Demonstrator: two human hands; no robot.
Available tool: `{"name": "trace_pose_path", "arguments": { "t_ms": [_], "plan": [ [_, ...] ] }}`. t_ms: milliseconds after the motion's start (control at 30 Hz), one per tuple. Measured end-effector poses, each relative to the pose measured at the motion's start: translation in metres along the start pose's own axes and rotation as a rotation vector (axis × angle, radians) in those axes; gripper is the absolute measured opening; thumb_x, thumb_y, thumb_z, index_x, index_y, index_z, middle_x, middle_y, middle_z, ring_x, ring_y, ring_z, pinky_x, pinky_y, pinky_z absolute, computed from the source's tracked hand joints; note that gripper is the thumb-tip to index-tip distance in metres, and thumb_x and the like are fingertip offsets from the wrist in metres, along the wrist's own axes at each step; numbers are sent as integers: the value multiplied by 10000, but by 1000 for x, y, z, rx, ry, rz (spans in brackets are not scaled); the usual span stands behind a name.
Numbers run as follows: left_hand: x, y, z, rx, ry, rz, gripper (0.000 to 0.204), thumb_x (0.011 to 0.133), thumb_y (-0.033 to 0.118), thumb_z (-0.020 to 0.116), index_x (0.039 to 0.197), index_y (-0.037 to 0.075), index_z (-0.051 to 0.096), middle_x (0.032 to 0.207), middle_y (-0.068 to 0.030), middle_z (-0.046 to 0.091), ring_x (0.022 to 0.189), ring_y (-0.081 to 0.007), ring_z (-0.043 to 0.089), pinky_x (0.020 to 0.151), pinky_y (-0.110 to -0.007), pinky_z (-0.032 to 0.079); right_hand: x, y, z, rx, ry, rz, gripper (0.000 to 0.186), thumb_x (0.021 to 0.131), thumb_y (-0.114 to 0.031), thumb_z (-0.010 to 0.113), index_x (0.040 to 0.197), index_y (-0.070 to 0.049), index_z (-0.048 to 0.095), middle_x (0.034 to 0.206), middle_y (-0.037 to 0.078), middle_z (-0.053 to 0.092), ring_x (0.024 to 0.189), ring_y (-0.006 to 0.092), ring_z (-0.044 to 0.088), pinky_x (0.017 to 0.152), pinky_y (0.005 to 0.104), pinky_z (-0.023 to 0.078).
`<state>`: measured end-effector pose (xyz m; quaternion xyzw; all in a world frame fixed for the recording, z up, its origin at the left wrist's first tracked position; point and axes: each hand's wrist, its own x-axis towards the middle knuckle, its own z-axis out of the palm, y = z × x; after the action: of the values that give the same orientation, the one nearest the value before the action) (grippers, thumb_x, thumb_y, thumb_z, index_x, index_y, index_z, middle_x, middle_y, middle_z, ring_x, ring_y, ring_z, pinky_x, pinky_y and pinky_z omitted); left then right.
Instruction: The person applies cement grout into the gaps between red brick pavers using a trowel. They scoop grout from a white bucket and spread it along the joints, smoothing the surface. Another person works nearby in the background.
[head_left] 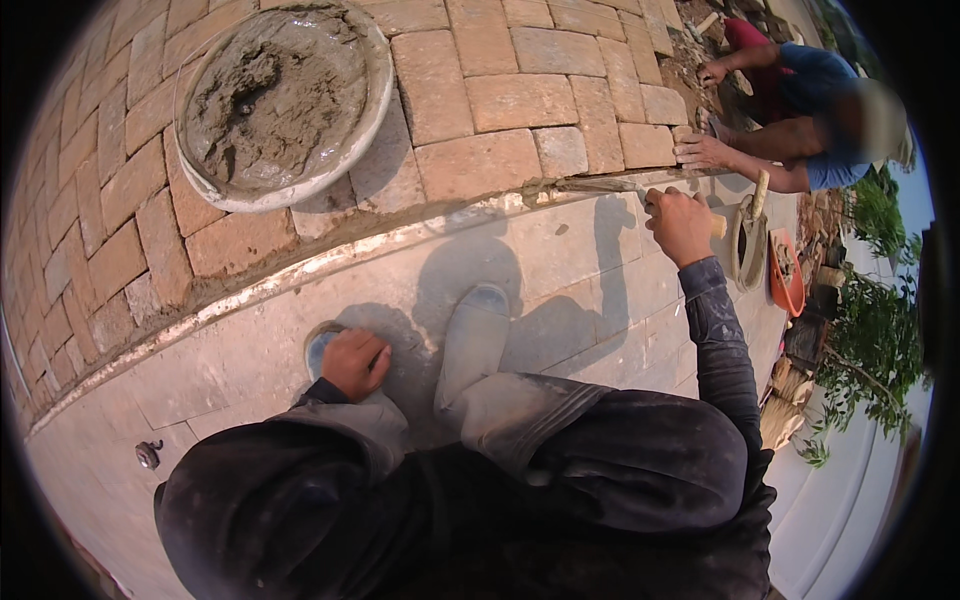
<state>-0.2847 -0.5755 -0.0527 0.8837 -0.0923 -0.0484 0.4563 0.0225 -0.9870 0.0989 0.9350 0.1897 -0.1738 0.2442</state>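
My right hand grips a trowel by its pale handle. The narrow blade points left, lying along the mortar joint between the brick paving and the pale tiled strip. My left hand is curled closed above my left boot, with nothing visible in it. Beyond it on the bricks stands a round pale basin filled with wet grey mortar.
At the far right a co-worker in a blue shirt crouches, one hand on the paving's end. Near my right hand are a dirty bucket-like container and an orange basin. A small dark metallic object lies at left.
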Motion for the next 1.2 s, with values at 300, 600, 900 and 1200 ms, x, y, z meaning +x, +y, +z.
{"name": "trace_pose_path", "arguments": {
  "t_ms": [300, 600, 900, 1200],
  "plan": [
    [-1, 1, 1, -9, 2, -20, 62, 833, 111, 701, 821, 73, 654, 766, -104, 605, 714, -339, 600, 642, -452, 465, 10, -13, 17, -118, 148, -11, 126, 865, -119, 619, 930, -176, 710, 872, 75, 692, 857, 248, 705, 818, 429, 442],
    [-1, -1, 1, -16, 0, -7, 68, 834, 116, 703, 819, 74, 652, 762, -105, 605, 713, -336, 602, 634, -447, 467, 2, -11, -25, -87, 29, -24, 156, 849, -116, 629, 922, -178, 753, 875, 96, 706, 880, 268, 719, 825, 431, 479],
    [-2, -2, 4, -35, 15, -16, 65, 839, 117, 695, 810, 75, 655, 752, -113, 603, 693, -345, 591, 627, -454, 453, 8, -34, 14, -107, 156, -53, 152, 845, -118, 622, 911, -177, 746, 925, 94, 669, 910, 268, 688, 783, 425, 494],
    [0, -2, 3, -16, -3, -3, 70, 835, 115, 697, 809, 75, 646, 756, -108, 598, 705, -337, 596, 631, -451, 462, 5, -29, 22, -109, 105, -33, 156, 865, -123, 611, 927, -190, 738, 904, 77, 666, 912, 261, 692, 800, 433, 495]
  ]
}}
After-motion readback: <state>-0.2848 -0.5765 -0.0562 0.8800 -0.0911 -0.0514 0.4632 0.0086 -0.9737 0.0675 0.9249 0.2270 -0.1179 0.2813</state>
